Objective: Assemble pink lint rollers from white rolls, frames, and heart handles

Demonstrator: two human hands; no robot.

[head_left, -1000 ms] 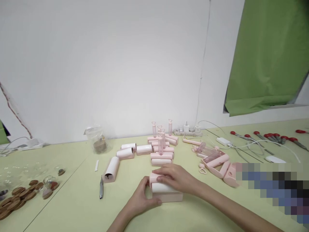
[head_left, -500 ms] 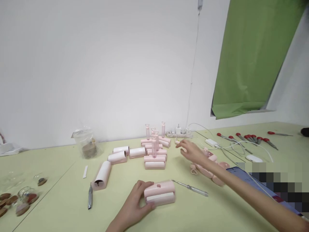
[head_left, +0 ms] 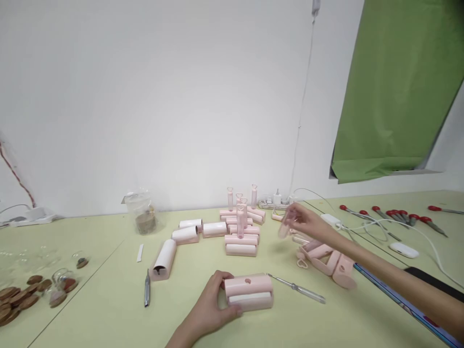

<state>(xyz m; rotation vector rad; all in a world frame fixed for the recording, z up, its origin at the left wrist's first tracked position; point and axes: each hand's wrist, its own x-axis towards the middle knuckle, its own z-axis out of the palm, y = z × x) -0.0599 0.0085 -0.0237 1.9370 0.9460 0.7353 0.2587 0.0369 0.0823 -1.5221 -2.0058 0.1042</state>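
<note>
Fingers of the left hand (head_left: 209, 303) were curved around the left end of a pink case (head_left: 239, 288), the thumb against its near lower corner and the other fingertips at its far upper edge, so that this end sat between them. The case lay on the table (head_left: 108, 295), its round hole facing up and a white roll (head_left: 250, 298) showing along the near side; its right end was free of the hand.

The right hand (head_left: 304, 220) was stretched out ahead and to the right, its fingers drawn narrow on a translucent tube (head_left: 283, 231). The tube hung tilted below the fingertips, its lower end toward the left; blur hid exactly where each finger touched it.

A screwdriver (head_left: 304, 291) lay just right of the case, its tip close to the case's upper right corner. Loose pink parts (head_left: 328, 262) lay beneath and beside the right forearm, while finished-looking cases (head_left: 241, 249) with upright tubes (head_left: 240, 226) stood beyond the left hand's case.
</note>
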